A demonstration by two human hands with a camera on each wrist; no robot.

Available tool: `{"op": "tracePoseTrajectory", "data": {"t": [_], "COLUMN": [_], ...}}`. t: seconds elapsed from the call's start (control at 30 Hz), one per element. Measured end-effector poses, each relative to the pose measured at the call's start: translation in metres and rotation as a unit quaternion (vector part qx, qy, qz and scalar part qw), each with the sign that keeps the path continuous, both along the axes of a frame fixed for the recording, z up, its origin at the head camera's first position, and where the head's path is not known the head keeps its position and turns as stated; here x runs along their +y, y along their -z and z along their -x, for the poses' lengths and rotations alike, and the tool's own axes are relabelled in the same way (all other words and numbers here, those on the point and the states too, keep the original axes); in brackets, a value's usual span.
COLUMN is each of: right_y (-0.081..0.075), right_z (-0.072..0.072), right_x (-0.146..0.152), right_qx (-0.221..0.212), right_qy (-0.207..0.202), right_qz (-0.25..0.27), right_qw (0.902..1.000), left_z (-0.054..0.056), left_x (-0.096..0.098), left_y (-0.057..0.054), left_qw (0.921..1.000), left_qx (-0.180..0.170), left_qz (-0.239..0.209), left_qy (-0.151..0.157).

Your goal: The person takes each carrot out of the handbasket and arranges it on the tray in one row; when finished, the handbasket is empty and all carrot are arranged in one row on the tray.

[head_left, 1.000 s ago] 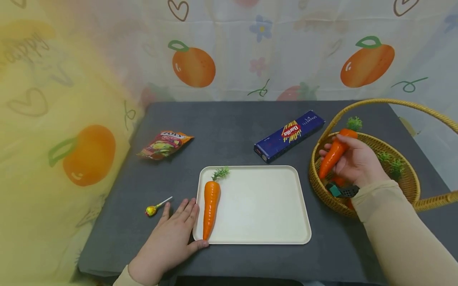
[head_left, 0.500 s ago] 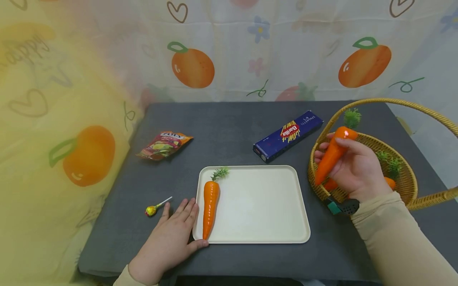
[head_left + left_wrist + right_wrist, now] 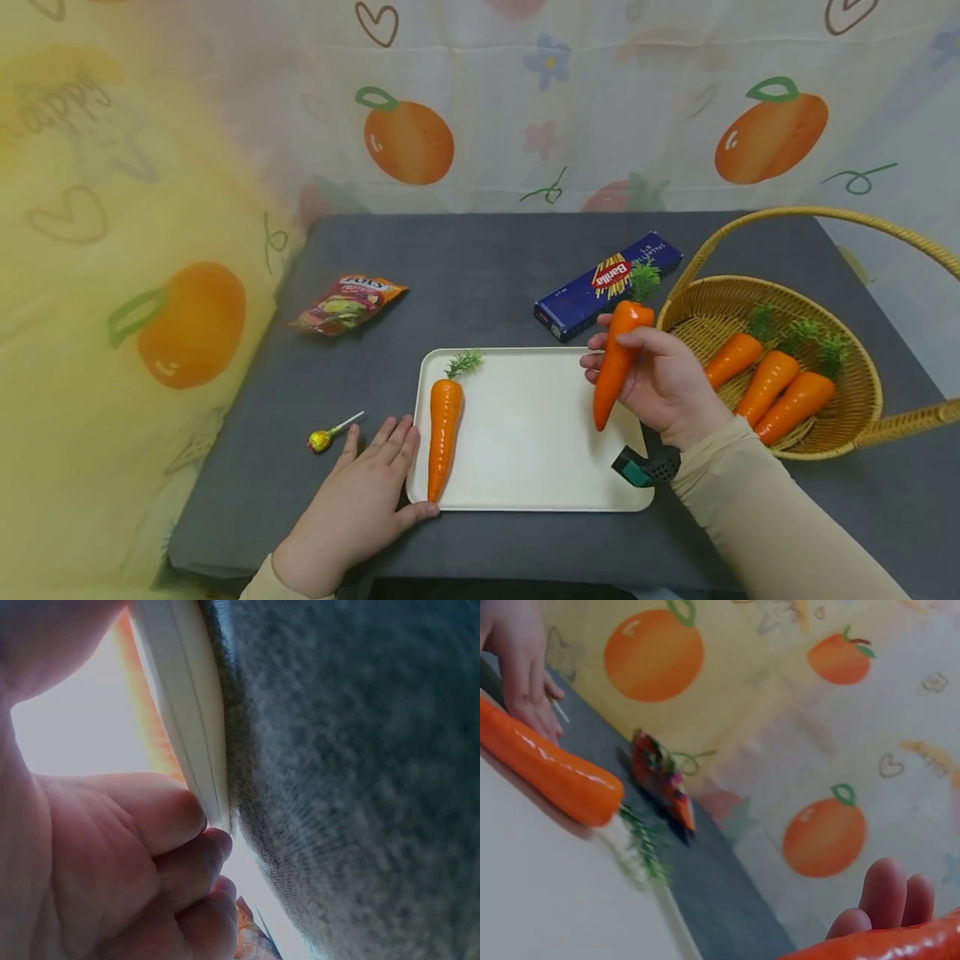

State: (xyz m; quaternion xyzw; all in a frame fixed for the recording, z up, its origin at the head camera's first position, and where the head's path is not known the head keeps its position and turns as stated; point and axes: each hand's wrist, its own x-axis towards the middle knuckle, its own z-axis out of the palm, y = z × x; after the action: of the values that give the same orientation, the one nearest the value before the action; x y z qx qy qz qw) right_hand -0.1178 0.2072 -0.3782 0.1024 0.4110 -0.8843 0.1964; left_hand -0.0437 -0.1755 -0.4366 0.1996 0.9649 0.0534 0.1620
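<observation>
My right hand [image 3: 663, 379] holds an orange toy carrot [image 3: 617, 360] with a green top, tip down, over the right part of the white tray [image 3: 540, 467]. In the right wrist view, that held carrot [image 3: 900, 943] shows at the lower right, with fingertips [image 3: 885, 892] behind it. A second carrot [image 3: 445, 437] lies along the tray's left side. My left hand [image 3: 356, 492] rests at the tray's left edge, fingers straight and thumb at the lower left corner. The left wrist view shows its fingers against the tray's rim [image 3: 184, 697].
A wicker basket [image 3: 862, 392] with a tall handle stands at the right, with several carrots [image 3: 768, 383] inside. Behind the tray lies a blue Barilla spaghetti box [image 3: 577, 293]. A candy bag [image 3: 348, 304] lies at the back left, and a lollipop [image 3: 321, 440] beside my left hand.
My right hand has lifted the carrot out of the basket and carried it left over the tray. The left hand has stayed in place.
</observation>
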Motion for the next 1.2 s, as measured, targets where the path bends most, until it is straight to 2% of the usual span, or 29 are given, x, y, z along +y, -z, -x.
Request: {"op": "tracePoseTrajectory", "data": {"t": [0.4, 0.63, 0.9, 1.2], "right_y": [0.032, 0.045, 0.051, 0.054], "right_z": [-0.003, -0.012, -0.025, -0.032], "right_x": [-0.055, -0.073, -0.082, -0.088], "right_qx": [-0.045, -0.069, -0.080, -0.088], "right_qy": [-0.054, -0.083, -0.120, -0.129], "right_qz": [-0.065, -0.070, -0.077, -0.090], "right_qw": [0.9954, 0.9917, 0.9866, 0.9837], "left_z": [-0.001, 0.000, 0.001, -0.001], "left_x": [0.000, 0.001, 0.002, 0.001], "left_y": [0.001, -0.003, -0.004, -0.003], "left_qw": [1.0000, 1.0000, 1.0000, 1.0000], "left_qx": [0.007, 0.000, -0.004, 0.004], "left_qz": [0.000, -0.003, 0.006, 0.000], "left_qy": [0.001, -0.004, -0.006, 0.000]}}
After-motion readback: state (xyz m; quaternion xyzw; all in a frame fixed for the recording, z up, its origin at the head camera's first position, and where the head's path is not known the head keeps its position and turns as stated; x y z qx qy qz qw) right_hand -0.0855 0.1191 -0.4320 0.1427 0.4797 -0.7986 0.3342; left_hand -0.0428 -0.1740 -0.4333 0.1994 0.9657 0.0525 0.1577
